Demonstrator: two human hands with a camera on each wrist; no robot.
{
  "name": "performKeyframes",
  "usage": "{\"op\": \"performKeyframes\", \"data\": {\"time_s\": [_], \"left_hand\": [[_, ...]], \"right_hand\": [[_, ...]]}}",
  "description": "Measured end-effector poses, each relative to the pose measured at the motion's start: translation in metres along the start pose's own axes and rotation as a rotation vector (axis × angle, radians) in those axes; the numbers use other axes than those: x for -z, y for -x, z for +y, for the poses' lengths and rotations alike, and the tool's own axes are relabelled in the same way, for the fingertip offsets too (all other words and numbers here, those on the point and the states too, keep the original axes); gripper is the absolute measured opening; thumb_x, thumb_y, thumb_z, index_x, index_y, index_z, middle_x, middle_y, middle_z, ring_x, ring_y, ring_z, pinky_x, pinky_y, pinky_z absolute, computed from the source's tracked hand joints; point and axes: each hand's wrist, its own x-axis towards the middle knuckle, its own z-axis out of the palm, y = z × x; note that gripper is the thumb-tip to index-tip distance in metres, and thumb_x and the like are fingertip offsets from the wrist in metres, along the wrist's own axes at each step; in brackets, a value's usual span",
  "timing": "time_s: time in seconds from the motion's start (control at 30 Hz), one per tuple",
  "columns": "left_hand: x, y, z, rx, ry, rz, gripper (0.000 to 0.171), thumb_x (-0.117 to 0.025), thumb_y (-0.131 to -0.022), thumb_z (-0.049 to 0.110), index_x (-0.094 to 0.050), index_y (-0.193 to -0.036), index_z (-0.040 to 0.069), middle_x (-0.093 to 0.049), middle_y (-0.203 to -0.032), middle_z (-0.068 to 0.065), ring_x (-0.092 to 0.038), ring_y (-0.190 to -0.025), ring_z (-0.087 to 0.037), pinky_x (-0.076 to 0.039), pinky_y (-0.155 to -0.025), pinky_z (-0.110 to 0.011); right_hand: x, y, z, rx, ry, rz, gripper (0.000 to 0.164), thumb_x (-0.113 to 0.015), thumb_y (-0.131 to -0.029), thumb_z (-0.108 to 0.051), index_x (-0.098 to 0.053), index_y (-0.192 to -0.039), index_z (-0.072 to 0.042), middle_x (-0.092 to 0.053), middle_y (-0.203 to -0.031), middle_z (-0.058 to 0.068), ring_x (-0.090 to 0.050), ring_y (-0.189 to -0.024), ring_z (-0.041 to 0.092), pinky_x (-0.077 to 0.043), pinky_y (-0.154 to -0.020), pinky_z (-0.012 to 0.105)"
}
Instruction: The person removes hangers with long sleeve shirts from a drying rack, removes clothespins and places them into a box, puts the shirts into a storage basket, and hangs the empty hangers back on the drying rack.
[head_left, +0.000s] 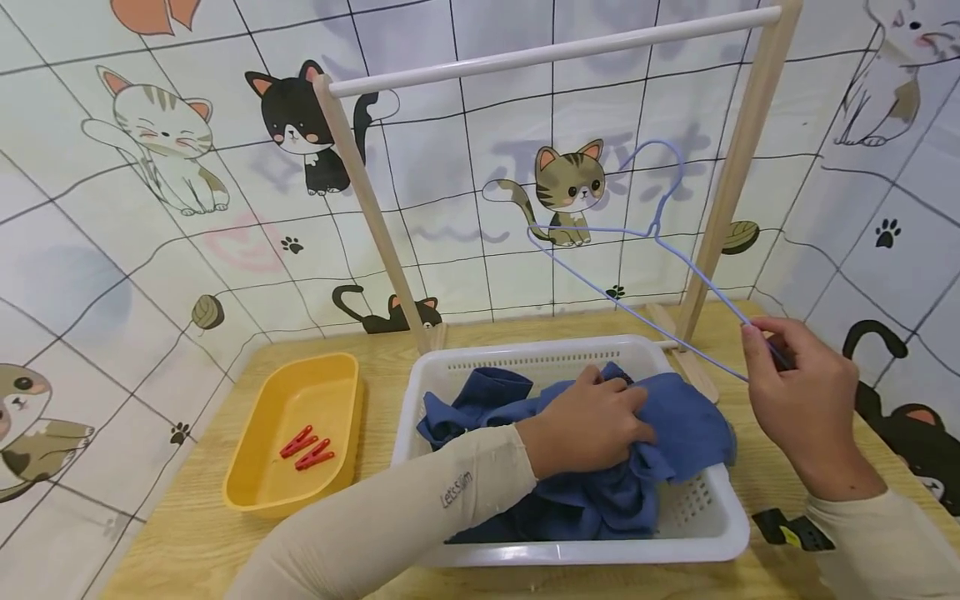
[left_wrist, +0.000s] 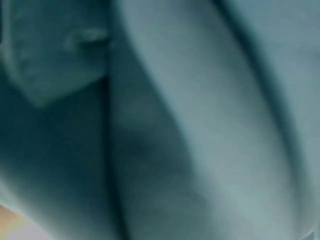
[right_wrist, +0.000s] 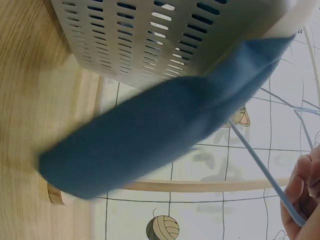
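Note:
A heap of blue cloth, with a stitched corner and buttonhole in the left wrist view like those of a shirt (head_left: 600, 500), lies in a white plastic basket (head_left: 570, 552). My left hand (head_left: 592, 417) is on top of it, fingers curled into the fabric. In the left wrist view blue cloth (left_wrist: 150, 140) fills nearly everything and hides the fingers. One part of the shirt (right_wrist: 140, 135) hangs over the basket's right rim. To the right of the basket, my right hand (head_left: 806, 400) pinches one end of a thin blue clothes hanger (head_left: 655, 229), its hook pointing up.
Behind the basket stands a wooden rack with a white rod (head_left: 555, 52). At the left is a yellow tray (head_left: 247, 479) holding two red clothespins (head_left: 313, 457). A black strap-like thing (head_left: 795, 531) lies by the right sleeve. Cat-patterned walls enclose the wooden table (head_left: 390, 575).

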Motion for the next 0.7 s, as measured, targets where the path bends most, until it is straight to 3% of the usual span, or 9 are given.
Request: {"op": "performKeyframes", "data": {"time_s": [0.23, 0.47, 0.7], "left_hand": [[-0.01, -0.001, 0.002, 0.013, 0.062, -0.1, 0.029, -0.055, -0.101, 0.029, -0.069, -0.121, 0.045, -0.063, -0.114, 0.009, -0.06, -0.102, -0.01, -0.048, -0.095, -0.041], [-0.021, 0.001, 0.004, 0.026, 0.116, -0.168, 0.028, -0.057, -0.099, 0.028, -0.071, -0.119, 0.042, -0.062, -0.115, 0.007, -0.06, -0.105, -0.012, -0.048, -0.1, -0.045], [-0.025, -0.003, 0.008, -0.003, 0.119, -0.263, 0.027, -0.05, -0.101, 0.032, -0.072, -0.115, 0.039, -0.043, -0.153, 0.011, -0.046, -0.133, -0.011, -0.045, -0.103, -0.04]], "right_hand": [[0.001, -0.002, 0.001, 0.003, -0.013, 0.014, 0.021, -0.069, -0.091, -0.005, -0.071, -0.108, 0.008, -0.067, -0.075, 0.027, -0.037, -0.063, -0.025, -0.031, -0.061, 0.001], [0.003, -0.002, -0.002, -0.023, -0.002, -0.008, 0.021, -0.068, -0.092, -0.006, -0.07, -0.109, 0.007, -0.068, -0.078, 0.027, -0.038, -0.063, -0.024, -0.032, -0.058, 0.001], [0.004, 0.0, -0.003, -0.022, -0.001, -0.009, 0.021, -0.068, -0.092, -0.006, -0.07, -0.109, 0.006, -0.067, -0.077, 0.026, -0.037, -0.063, -0.023, -0.031, -0.057, 0.003]]}}
